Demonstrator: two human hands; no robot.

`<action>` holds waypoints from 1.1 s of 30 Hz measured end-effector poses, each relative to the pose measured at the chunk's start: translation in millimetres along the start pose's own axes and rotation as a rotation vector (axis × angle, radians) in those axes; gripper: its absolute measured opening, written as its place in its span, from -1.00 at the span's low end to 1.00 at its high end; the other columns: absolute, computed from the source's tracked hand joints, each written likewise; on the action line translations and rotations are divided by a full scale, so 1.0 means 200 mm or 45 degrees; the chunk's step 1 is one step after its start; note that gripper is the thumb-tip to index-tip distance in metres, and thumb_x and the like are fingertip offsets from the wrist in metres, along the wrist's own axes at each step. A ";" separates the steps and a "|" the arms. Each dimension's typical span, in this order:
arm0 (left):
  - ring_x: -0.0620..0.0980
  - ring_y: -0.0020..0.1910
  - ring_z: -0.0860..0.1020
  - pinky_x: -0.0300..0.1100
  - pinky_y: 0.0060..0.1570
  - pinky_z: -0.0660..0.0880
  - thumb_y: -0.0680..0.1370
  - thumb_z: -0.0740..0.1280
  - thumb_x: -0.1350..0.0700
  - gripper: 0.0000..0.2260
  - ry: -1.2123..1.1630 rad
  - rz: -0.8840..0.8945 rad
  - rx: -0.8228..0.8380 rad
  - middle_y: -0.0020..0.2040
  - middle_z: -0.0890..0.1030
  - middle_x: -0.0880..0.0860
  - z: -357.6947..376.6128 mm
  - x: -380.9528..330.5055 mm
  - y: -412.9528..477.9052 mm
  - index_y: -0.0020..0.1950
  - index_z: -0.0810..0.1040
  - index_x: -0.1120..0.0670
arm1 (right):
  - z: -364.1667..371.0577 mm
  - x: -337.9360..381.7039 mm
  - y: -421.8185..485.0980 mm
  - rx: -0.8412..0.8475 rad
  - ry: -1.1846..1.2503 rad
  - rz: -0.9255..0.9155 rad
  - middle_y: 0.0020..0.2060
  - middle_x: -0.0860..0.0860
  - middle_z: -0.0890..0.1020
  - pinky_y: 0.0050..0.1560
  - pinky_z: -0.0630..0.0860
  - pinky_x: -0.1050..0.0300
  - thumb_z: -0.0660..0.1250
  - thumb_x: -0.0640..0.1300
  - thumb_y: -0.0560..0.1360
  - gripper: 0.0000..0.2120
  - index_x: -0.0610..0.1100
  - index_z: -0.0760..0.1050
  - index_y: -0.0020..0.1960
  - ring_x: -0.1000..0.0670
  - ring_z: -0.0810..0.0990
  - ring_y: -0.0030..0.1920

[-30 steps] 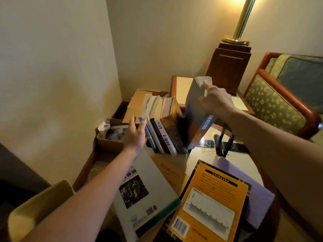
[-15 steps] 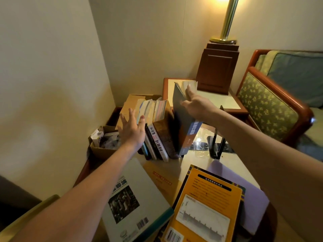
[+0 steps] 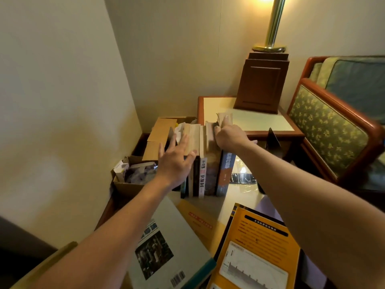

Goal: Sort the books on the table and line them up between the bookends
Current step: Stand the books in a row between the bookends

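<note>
**Now upright: blue book point(image 3: 226, 171) at the right end of the row of books point(image 3: 201, 176)**

Right there on the table point(image 3: 239, 193), spines to the camera, a row of books standing on end. At the right end of the row, touching a brown book point(image 3: 211, 176), the blue book, upright or very nearly so. On top of it, right hand point(image 3: 229, 138), fingers curled over the upper edge, forefinger stretched out along the pale page tops, thumb out of sight. Over the left half of the row, left hand point(image 3: 176, 161), spread wide, palm down, fingers straight and fanned, fingertips on the page tops.

Right of the row, well apart from it, a black bookend point(image 3: 273, 142), upright, with bare shiny tabletop in between. At the left end of the row, a thin dark upright edge point(image 3: 171, 133) beyond the left hand, possibly the other bookend, too hidden to call.

Nearer the camera than the row, lying flat: grey book point(image 3: 166, 236) with a photo cover in front of the left end, yellow envelope point(image 3: 200, 220) straight in front, orange book point(image 3: 256, 247) in front of the right end, lapping over a purple sheet point(image 3: 268, 207).

Left of the row, below table level, an open cardboard box point(image 3: 129, 185) of white and clear odds and ends. Behind the left end, more brown cardboard point(image 3: 160, 130), folded. Behind the row, a wooden side table point(image 3: 256, 122) with a pale top, and on it the wooden foot and brass stem of a lit lamp point(image 3: 274, 24). Far right of the row, a patterned green armchair point(image 3: 333, 130) with a wooden frame.
</note>
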State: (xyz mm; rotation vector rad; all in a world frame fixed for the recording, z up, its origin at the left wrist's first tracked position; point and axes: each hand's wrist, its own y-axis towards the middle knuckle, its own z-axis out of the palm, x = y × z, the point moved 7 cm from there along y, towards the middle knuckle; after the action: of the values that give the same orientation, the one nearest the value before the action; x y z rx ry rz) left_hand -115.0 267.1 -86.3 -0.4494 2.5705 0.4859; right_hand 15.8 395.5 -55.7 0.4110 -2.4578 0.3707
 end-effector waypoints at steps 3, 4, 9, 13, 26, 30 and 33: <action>0.06 0.58 0.21 0.15 0.58 -0.13 0.70 0.12 -0.10 -0.50 -0.090 -0.029 -0.094 0.61 0.22 0.10 0.00 -0.01 -0.02 0.62 0.18 0.01 | 0.01 0.01 -0.03 0.037 0.102 -0.072 0.43 -0.22 0.39 0.41 0.28 -0.41 0.13 -0.07 0.61 -0.29 -0.03 -0.18 0.63 -0.28 0.42 0.36; 0.08 0.55 0.28 0.18 0.57 -0.09 0.69 0.10 -0.12 -0.50 -0.113 -0.034 -0.121 0.59 0.25 0.09 0.00 -0.01 -0.03 0.61 0.20 0.01 | 0.01 0.01 -0.04 0.034 0.131 -0.102 0.42 -0.22 0.40 0.39 0.32 -0.37 0.13 -0.09 0.61 -0.29 -0.03 -0.19 0.63 -0.27 0.45 0.34; 0.08 0.59 0.18 0.26 0.55 -0.05 0.64 -0.02 -0.19 -0.43 -0.119 -0.033 -0.214 0.59 0.27 0.04 0.02 0.09 -0.04 0.61 0.21 0.00 | 0.06 0.01 -0.12 0.001 0.251 -0.208 0.41 -0.15 0.39 0.42 0.23 -0.42 0.13 -0.05 0.55 -0.26 0.06 -0.14 0.63 -0.28 0.38 0.40; 0.14 0.63 -0.01 0.32 0.52 0.05 0.64 -0.05 -0.19 -0.44 0.039 -0.015 -0.321 0.60 0.26 0.00 -0.02 0.15 -0.05 0.55 0.34 0.02 | 0.11 0.02 -0.11 0.025 0.220 -0.255 0.42 -0.15 0.40 0.38 0.35 -0.34 0.14 0.05 0.60 -0.31 0.11 -0.13 0.62 -0.23 0.42 0.37; 0.05 0.62 0.07 0.21 0.54 0.14 0.71 0.00 -0.10 -0.54 -0.036 -0.054 -0.109 0.64 0.12 -0.05 -0.03 0.16 -0.06 0.59 0.25 -0.02 | 0.08 0.00 -0.08 -0.037 0.044 -0.238 0.41 -0.22 0.46 0.31 0.40 -0.12 0.04 0.09 0.70 -0.37 -0.07 -0.15 0.64 -0.23 0.48 0.35; 0.01 0.60 0.10 0.19 0.49 0.26 0.70 0.02 -0.11 -0.53 -0.095 -0.063 -0.059 0.64 0.10 -0.03 -0.01 0.14 -0.06 0.60 0.22 -0.01 | 0.13 0.00 -0.16 -0.141 -0.041 -0.373 0.39 -0.15 0.47 0.21 0.48 -0.14 0.04 0.20 0.66 -0.40 0.03 -0.02 0.61 -0.18 0.50 0.30; 0.06 0.62 0.06 0.19 0.54 0.15 0.72 0.05 -0.08 -0.54 0.004 -0.039 -0.043 0.65 0.07 -0.01 -0.02 0.11 -0.11 0.61 0.20 -0.01 | 0.17 -0.03 -0.23 -0.168 -0.088 -0.447 0.47 -0.11 0.38 0.31 0.46 -0.22 0.06 0.22 0.64 -0.41 0.11 -0.03 0.59 -0.20 0.43 0.38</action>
State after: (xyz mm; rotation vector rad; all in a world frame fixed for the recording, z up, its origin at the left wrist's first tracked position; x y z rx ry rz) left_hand -126.3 240.1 -99.7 -0.5006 2.5582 0.5186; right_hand 19.6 342.8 -77.9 0.7930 -2.3975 0.0471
